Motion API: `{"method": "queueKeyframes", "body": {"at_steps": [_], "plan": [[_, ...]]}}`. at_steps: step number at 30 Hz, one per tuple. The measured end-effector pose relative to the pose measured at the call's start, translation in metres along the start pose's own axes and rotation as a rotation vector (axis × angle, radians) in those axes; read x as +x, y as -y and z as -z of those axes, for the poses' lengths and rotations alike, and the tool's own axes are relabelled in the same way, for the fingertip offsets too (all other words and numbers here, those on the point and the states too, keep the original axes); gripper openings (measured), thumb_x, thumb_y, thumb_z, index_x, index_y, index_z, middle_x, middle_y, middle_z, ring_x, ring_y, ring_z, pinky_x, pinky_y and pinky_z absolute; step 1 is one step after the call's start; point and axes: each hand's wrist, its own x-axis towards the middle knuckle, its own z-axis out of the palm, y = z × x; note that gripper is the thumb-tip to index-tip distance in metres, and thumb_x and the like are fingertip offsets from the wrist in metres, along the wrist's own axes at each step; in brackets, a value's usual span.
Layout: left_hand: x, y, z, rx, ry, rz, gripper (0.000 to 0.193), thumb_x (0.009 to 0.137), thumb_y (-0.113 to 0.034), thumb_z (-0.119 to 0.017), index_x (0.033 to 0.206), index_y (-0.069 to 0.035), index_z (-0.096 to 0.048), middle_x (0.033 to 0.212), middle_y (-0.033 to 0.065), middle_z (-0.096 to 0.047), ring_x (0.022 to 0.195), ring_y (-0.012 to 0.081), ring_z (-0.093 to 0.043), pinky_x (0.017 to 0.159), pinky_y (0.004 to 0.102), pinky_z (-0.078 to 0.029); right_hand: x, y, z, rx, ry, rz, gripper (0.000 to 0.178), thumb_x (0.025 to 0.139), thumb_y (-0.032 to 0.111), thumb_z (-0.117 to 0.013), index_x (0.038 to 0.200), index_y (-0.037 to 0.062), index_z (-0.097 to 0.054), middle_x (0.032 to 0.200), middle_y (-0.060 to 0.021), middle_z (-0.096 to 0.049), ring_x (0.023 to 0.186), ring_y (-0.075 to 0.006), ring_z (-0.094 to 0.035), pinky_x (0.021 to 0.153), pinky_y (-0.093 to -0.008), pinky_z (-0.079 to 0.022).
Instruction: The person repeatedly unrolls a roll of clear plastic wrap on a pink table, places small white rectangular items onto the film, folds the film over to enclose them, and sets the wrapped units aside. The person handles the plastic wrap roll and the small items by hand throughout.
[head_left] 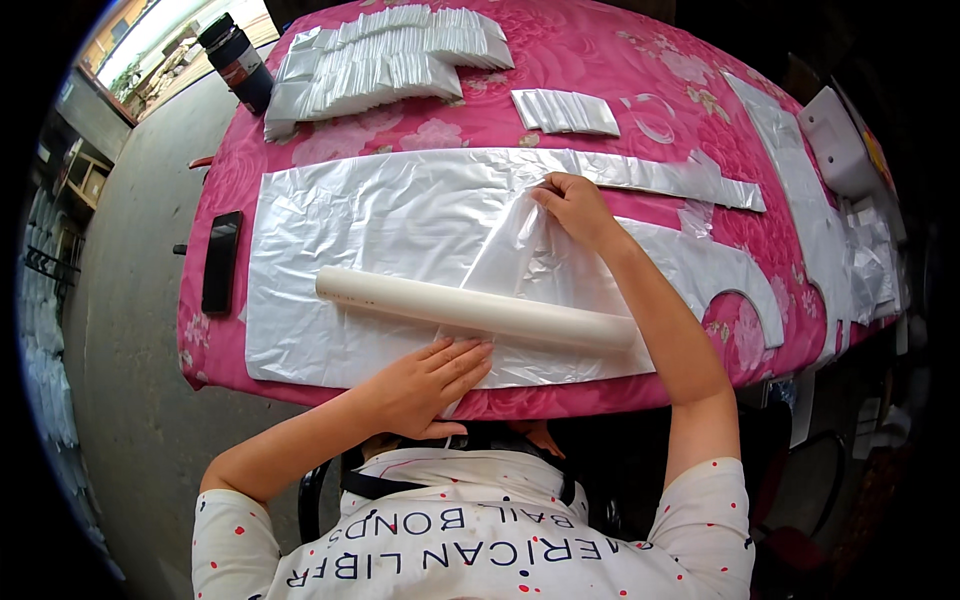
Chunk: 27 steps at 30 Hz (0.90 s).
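A flat stack of white plastic bags (340, 220) with cut-out handles lies across the table in front of me. My right hand (575, 208) pinches the edge of a thin plastic bag (505, 245) and lifts it into a slanting fold above the stack. My left hand (440, 378) lies flat with fingers outstretched, at the near edge of the stack, just below a white tube (470, 308). That tube rests slantwise over the bags, its right end close to my right forearm.
Folded white bundles (390, 70) are heaped at the far left beside a dark jar (237, 65); a smaller row (566, 112) sits right of them. A black phone (221, 262) lies left of the stack. More plastic (800, 190) and a white container (838, 142) occupy the right edge of the pink-covered table (580, 50).
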Motion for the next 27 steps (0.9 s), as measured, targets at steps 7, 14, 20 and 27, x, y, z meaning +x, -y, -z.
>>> {"method": "queueKeyframes", "body": {"at_steps": [7,14,20,27], "plan": [[-0.009,-0.017,-0.029,0.21,-0.023,0.085,0.075,0.081,-0.049,-0.052,0.129,0.005,-0.038,0.139,0.0204,-0.033,0.13,0.0314,-0.031,0.107,0.0435,-0.022,0.005,0.014,-0.001,0.159,-0.145,-0.211,0.037,0.082,0.023,-0.062,0.109,-0.0015,-0.056,0.097,-0.0109,-0.059,0.081,-0.0162,-0.056,0.071,-0.0294,-0.046],[0.0,-0.04,-0.053,0.358,-0.096,0.205,0.066,0.078,-0.036,-0.053,0.129,0.003,-0.039,0.138,0.0187,-0.035,0.13,0.0298,-0.032,0.106,0.0442,-0.023,-0.114,0.055,-0.049,-0.388,0.066,0.473,0.04,0.078,0.017,-0.064,0.115,0.0052,-0.056,0.109,-0.0152,-0.058,0.097,-0.0288,-0.055,0.082,-0.0376,-0.045],[0.0,-0.046,-0.057,0.444,-0.105,0.243,0.061,0.079,-0.027,-0.049,0.132,0.001,-0.037,0.141,0.0156,-0.032,0.132,0.0263,-0.029,0.107,0.0427,-0.02,-0.137,0.046,-0.044,-0.535,-0.072,0.346,0.046,0.072,0.015,-0.066,0.115,0.0062,-0.056,0.102,-0.01,-0.061,0.088,-0.0287,-0.058,0.078,-0.0377,-0.046],[-0.008,-0.029,-0.04,0.162,-0.079,-0.044,0.07,0.078,-0.034,-0.057,0.136,-0.003,-0.033,0.145,0.0119,-0.027,0.134,0.0229,-0.025,0.109,0.0425,-0.017,-0.113,-0.016,0.056,-0.681,-0.474,0.025,0.042,0.08,0.017,-0.063,0.118,0.0042,-0.055,0.106,-0.0123,-0.06,0.093,-0.0286,-0.058,0.08,-0.0368,-0.045]]}}
